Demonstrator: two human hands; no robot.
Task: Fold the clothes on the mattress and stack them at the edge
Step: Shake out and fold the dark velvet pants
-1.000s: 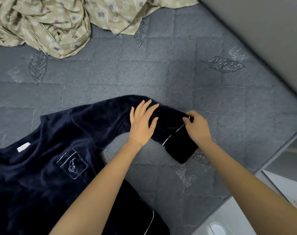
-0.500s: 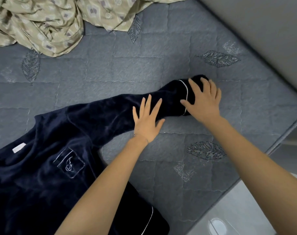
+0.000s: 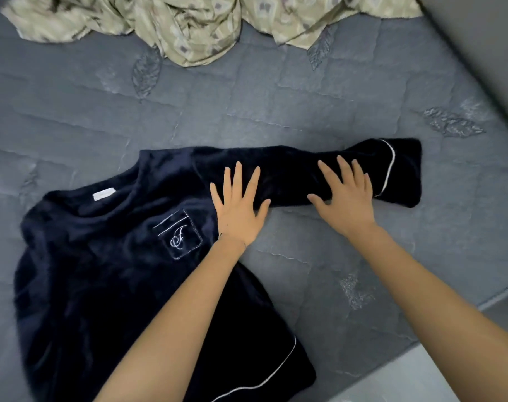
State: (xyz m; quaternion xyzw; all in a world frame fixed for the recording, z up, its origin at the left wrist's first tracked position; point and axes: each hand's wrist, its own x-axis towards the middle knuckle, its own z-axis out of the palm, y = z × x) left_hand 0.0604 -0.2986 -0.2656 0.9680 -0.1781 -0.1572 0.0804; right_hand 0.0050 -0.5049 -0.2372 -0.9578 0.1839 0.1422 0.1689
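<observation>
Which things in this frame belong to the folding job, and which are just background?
Job: dark navy fleece top, flat left hand and right hand pressing its sleeve; crumpled beige patterned cloth, likely next; grey quilted mattress.
Not involved: grey wall panel; pale floor.

Sleeve (image 3: 305, 172) of the navy top (image 3: 102, 271) now lies straight out to the right, no longer bent back toward the near side. Right hand (image 3: 345, 198) drops its pinch on the cuff (image 3: 403, 172) and lies flat just left of it. Left hand (image 3: 238, 210) slides left to the armpit (flat, fingers spread).
</observation>
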